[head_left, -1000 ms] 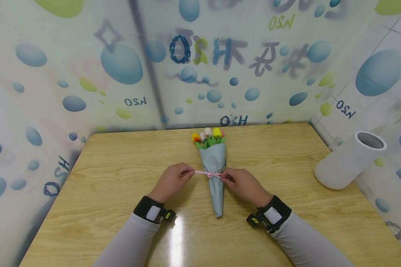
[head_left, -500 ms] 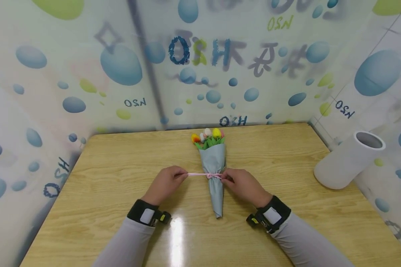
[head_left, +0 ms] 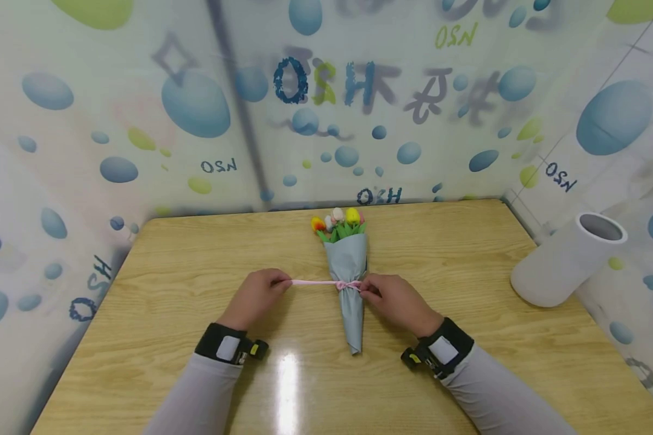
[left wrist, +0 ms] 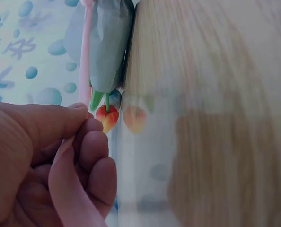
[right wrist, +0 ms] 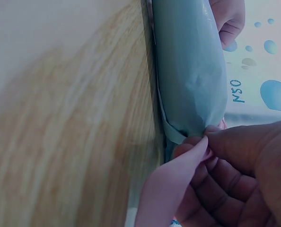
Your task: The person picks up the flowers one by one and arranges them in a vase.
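A bouquet of tulips [head_left: 352, 216] in grey-blue wrapping paper [head_left: 348, 257] lies on the table, blooms toward the back. Round its narrow waist runs a pink ribbon [head_left: 315, 283], knotted at the front. My left hand [head_left: 254, 297] pinches one ribbon end between thumb and forefinger, out to the left, and the stretch to the knot is taut. In the left wrist view the ribbon's loose tail [left wrist: 69, 189] hangs below the fingers. Close against the bouquet's right side, my right hand [head_left: 399, 302] pinches the other part of the ribbon, whose tail [right wrist: 166, 189] shows in the right wrist view.
A white cylindrical vase [head_left: 560, 266] stands at the table's right edge, its opening upward. The wooden table [head_left: 196, 254] meets a printed backdrop [head_left: 348, 133] at the back and sides. Light glares off the tabletop in front of the bouquet.
My left hand has moved left, drawing its ribbon end farther from the knot, so more pink ribbon shows. The right hand and the bouquet have stayed in place.
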The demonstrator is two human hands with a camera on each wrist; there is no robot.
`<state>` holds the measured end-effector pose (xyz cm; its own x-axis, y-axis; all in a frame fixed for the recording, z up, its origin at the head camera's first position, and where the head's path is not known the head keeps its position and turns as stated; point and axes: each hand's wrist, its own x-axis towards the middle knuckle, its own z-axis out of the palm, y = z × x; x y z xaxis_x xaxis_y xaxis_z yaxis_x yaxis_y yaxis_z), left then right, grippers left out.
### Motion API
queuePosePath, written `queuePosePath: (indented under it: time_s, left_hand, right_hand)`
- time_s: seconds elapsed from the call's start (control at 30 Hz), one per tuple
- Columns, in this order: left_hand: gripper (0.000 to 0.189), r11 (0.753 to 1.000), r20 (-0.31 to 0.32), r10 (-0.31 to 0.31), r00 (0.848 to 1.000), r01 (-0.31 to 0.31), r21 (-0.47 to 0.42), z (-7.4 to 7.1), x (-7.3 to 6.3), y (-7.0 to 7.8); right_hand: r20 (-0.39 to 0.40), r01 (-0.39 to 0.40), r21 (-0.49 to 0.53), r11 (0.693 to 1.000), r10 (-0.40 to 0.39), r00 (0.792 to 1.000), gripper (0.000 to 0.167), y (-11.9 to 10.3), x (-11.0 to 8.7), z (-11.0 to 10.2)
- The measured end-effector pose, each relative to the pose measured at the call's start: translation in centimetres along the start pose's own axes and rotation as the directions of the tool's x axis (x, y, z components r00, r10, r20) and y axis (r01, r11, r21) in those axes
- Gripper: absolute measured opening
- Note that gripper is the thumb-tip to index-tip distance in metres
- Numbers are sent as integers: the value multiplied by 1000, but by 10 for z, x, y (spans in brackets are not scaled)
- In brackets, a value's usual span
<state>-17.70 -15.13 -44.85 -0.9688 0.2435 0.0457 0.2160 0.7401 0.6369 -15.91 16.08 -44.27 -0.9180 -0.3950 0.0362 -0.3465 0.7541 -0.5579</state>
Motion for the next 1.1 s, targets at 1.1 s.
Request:
queuePosePath:
  time_s: [1.1]
  left_hand:
    - [33,996,153,75,985,-66,-59,26,13,25]
  right_hand:
    - [2,7,1,1000,-7,1000,4,3,1,1]
